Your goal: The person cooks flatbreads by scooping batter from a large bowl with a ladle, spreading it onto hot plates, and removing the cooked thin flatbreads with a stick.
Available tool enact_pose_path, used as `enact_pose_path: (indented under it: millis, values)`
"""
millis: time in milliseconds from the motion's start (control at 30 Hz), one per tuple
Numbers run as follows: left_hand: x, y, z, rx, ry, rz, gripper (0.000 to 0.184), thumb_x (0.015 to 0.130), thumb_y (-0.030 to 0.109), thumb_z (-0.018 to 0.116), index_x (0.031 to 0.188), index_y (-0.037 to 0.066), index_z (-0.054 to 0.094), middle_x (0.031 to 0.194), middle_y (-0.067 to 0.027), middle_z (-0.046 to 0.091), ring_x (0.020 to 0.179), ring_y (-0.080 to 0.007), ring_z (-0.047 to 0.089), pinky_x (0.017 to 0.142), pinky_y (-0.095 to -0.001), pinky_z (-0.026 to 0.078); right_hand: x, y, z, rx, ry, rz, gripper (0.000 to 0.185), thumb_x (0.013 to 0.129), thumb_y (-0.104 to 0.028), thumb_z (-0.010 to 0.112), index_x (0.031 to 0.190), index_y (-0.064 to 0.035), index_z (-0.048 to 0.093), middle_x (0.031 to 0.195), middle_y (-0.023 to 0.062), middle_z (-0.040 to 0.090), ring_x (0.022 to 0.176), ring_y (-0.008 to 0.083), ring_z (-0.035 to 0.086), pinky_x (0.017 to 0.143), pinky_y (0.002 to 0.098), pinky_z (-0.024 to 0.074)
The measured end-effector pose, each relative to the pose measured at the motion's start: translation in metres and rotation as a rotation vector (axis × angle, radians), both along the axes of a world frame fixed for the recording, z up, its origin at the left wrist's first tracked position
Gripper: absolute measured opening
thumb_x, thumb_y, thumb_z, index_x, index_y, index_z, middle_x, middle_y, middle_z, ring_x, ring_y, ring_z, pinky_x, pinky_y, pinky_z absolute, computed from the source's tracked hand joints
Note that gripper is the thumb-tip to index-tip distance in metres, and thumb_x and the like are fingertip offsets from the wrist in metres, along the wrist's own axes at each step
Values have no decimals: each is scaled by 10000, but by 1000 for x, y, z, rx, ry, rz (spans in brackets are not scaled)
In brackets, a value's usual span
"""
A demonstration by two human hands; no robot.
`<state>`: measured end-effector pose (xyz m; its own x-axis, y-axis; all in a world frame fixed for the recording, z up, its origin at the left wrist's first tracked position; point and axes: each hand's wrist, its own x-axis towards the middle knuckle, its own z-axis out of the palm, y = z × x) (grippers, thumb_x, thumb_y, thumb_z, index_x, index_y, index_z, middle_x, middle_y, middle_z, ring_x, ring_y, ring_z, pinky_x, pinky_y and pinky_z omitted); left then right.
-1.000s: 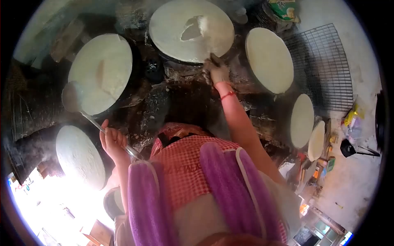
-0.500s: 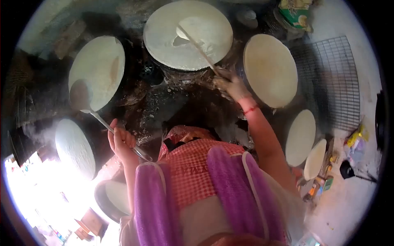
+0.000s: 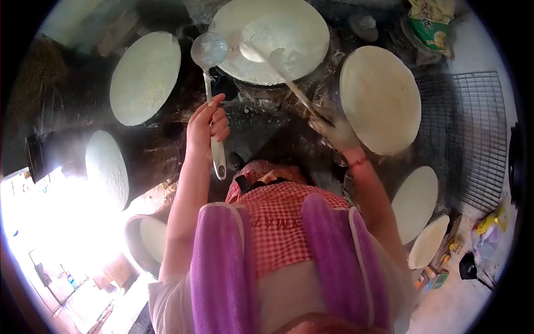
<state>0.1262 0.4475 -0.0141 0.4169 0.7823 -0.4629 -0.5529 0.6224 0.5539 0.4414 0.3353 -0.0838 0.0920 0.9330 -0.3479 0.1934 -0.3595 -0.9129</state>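
My left hand is wrapped round the handle of a metal ladle, whose wet, whitish bowl is raised over the left edge of the far round griddle. In my right hand is a wooden-handled spreader, its pale end lying on the batter. That batter is white and covers the far griddle, with a thicker streak near the spreader. To the left stands another griddle with a pale batter sheet; to the right of my right hand is a yellowish sheet.
More round griddles curve around me, including one at lower left and one at lower right. A pot stands by my left forearm. At right are a wire rack and a green bag.
My left hand has carried the ladle up and right, from the left griddle to the far griddle's edge. My right hand has drawn the spreader slightly rightward and towards me. The view has shifted.
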Motion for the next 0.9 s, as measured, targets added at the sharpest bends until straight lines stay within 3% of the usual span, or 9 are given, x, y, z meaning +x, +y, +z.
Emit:
enact_pose_path:
  millis: [133, 300, 367, 433, 500, 567, 700, 800, 900]
  values:
    - [37, -14, 8, -114, 60, 91, 259, 980, 112, 469, 1201, -23, 463, 717, 16, 384, 527, -54, 338, 443, -212, 308, -16, -7, -10, -151, 254, -391, 375, 909, -177, 610, 1270, -94, 551, 841, 24, 640, 499, 92, 537, 423, 228, 411]
    - [53, -5, -6, -111, -10, 67, 149, 977, 119, 482, 1067, 0, 488, 731, 22, 400, 548, -59, 356, 502, -228, 343, -95, 54, -40, -66, 301, -114, 352, 912, -211, 614, 1254, -156, 554, 792, 12, 625, 465, 87, 495, 381, 239, 369]
    - [51, 3, -1, -141, -71, 74, 113, 974, 119, 489, 1029, 21, 489, 740, 20, 408, 562, -61, 369, 508, -225, 350, -97, 60, -31, -48, 737, -259, 227, 945, -229, 554, 1116, -83, 588, 757, 27, 628, 454, 122, 516, 363, 256, 373]
    - [43, 13, -2, -132, -108, 66, 91, 972, 115, 491, 1001, 29, 485, 751, 16, 417, 575, -62, 380, 520, -222, 360, -83, 45, -21, -36, 671, -429, 208, 959, -244, 525, 1049, -69, 592, 762, 28, 635, 443, 138, 521, 348, 259, 375]
    - [33, 16, 2, -131, -80, 23, 99, 973, 120, 490, 1001, 26, 478, 752, 8, 422, 585, -80, 398, 537, -230, 378, -68, 50, -61, -210, 1263, -429, 183, 943, -187, 555, 1084, -76, 594, 778, 29, 641, 446, 142, 530, 339, 256, 377]
    - [34, 18, 14, -160, -45, 1, 112, 976, 120, 480, 1001, 12, 471, 751, 2, 426, 590, -91, 409, 544, -238, 388, -112, 55, -27, -37, 361, -426, 229, 914, -143, 597, 1122, -47, 584, 776, 28, 641, 431, 148, 513, 338, 253, 365]
    - [22, 40, 10, -354, -281, 13, 161, 989, 122, 440, 1016, -38, 442, 750, -19, 433, 603, -118, 434, 567, -266, 415, -127, 71, -70, -108, -3, -88, 393, 893, -129, 626, 1241, 16, 513, 950, 73, 666, 732, 88, 591, 547, 233, 476]
    - [-34, 67, 9, -651, -978, -84, 379, 1008, 149, 383, 1274, -113, 317, 731, -38, 395, 538, -126, 400, 451, -264, 364, -118, 48, 11, -56, 428, -294, 360, 890, -127, 621, 1211, 14, 537, 987, 79, 665, 741, 97, 604, 552, 229, 488]
    - [-67, 77, 6, -572, -1039, -209, 467, 1018, 182, 364, 1397, -68, 256, 693, 5, 344, 498, -86, 350, 411, -235, 325, -73, 41, -70, 199, 728, -685, 395, 874, -140, 642, 1229, 2, 546, 959, 70, 668, 738, 97, 609, 540, 240, 496]
